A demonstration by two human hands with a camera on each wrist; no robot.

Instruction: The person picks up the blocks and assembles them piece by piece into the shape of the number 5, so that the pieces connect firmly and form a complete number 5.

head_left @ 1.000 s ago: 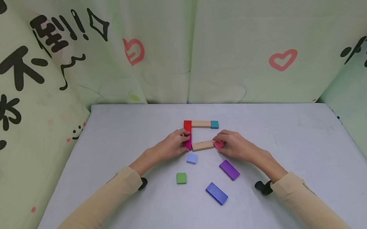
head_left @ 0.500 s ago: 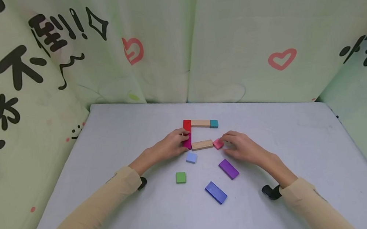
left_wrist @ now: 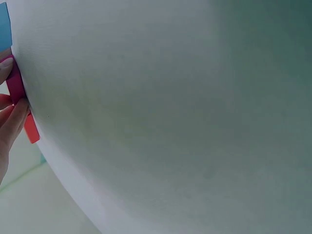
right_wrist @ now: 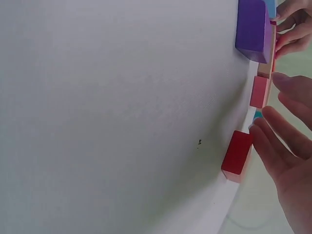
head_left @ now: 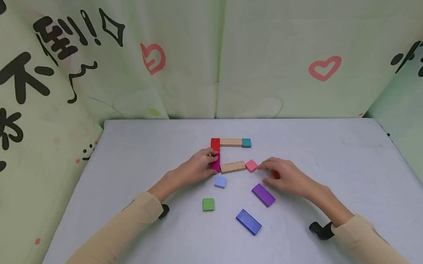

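My left hand [head_left: 198, 166] pinches a magenta block [head_left: 216, 164], thumb at its near end and fingers toward its far end. The magenta block lines up with a red block [head_left: 215, 143]. A plain wooden block [head_left: 232, 167] runs right from the magenta one, and a pink block [head_left: 251, 165] sits at its right end, turned at an angle. Just right of the pink block, my right hand [head_left: 290, 177] is held with loose, spread fingers and nothing in its grasp. Another red block [right_wrist: 237, 153] lies on the table beside those fingers, mostly covered by the hand in the head view.
At the back, another wooden block [head_left: 231, 142] joins the red one to a teal block [head_left: 246, 143]. Nearer lie a light blue block [head_left: 220, 182], a green block [head_left: 208, 204], a purple block [head_left: 263, 195] and a blue block [head_left: 248, 222]. Printed curtains [head_left: 265, 50] surround the table.
My right hand has let go of the pink block and moved right and nearer, so that block shows fully and a red one shows under the hand. My left hand stays put.
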